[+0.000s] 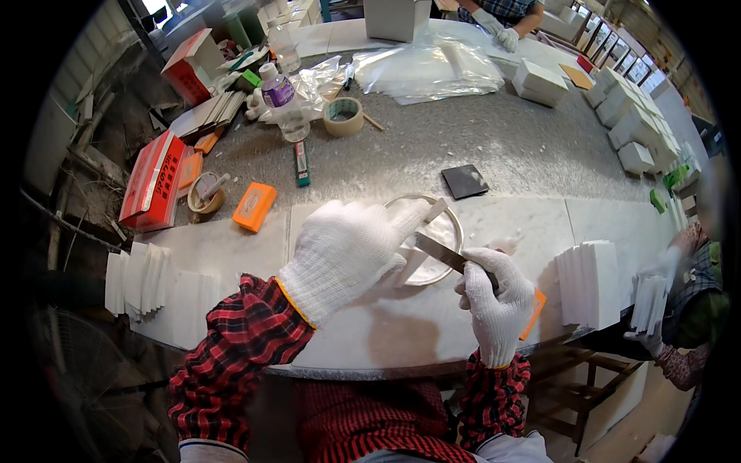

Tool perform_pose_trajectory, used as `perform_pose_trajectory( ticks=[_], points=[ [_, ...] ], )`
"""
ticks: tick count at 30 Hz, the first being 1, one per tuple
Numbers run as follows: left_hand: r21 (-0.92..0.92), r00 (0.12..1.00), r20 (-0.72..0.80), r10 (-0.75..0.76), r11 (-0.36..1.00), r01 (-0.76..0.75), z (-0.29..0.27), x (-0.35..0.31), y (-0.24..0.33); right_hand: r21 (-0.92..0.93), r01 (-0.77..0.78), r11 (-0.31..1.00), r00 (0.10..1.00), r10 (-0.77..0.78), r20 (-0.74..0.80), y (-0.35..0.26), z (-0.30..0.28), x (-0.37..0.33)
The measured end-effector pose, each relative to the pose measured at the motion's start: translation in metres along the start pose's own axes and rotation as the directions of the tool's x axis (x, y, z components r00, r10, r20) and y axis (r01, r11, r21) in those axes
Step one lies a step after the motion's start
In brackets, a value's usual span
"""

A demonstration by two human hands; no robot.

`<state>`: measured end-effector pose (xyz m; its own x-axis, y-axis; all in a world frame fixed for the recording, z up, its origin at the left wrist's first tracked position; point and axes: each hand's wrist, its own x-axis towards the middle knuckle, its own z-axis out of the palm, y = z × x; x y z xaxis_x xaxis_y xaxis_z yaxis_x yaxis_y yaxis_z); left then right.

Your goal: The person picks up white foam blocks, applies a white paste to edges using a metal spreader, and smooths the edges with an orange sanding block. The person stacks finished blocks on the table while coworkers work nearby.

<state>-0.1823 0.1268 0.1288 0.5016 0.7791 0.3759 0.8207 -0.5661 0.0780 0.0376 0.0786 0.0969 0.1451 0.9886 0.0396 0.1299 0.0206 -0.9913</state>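
My left hand (343,255), in a white knit glove, holds a small white tile piece (407,262) over a round metal bowl (451,224) of white paste. In my right hand (498,297), gloved too, is a flat metal scraper (441,251); its blade reaches left to the tile piece above the bowl. The bowl stands on a white marble slab (532,231) at the table's near edge. Both sleeves are red and black plaid.
Stacks of white tiles stand at the right (590,282) and left (139,278). An orange block (254,206), a red box (154,181), a tape roll (343,116), a bottle (279,96), plastic bags (428,69) and a dark square (464,181) lie behind. Other people work at the right (679,309) and far side (502,23).
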Motion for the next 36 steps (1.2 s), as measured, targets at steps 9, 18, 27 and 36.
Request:
perform_pose_trajectory(
  ticks=[9,18,27,36],
  points=[
    [0.410,0.946,0.230,0.230,0.859,-0.308,-0.011,0.031,0.027,-0.448,0.451,0.772,0.851,-0.524,-0.044,0.029,-0.022,0.002],
    [-0.008,0.965,0.232,-0.125,0.991,0.130,-0.041,-0.017,0.016,-0.197,0.221,0.955,0.959,-0.250,-0.137,0.039,-0.044,-0.030],
    [-0.491,0.572,0.439,-0.693,0.349,0.799,0.041,-0.166,0.051,0.358,-0.428,0.830,0.899,0.432,0.074,0.076,-0.023,-0.101],
    [-0.321,0.612,0.055,-0.789,0.567,0.759,0.081,-0.181,0.081,0.453,-0.483,0.750,0.869,0.474,0.142,0.094,0.005,-0.129]
  ],
)
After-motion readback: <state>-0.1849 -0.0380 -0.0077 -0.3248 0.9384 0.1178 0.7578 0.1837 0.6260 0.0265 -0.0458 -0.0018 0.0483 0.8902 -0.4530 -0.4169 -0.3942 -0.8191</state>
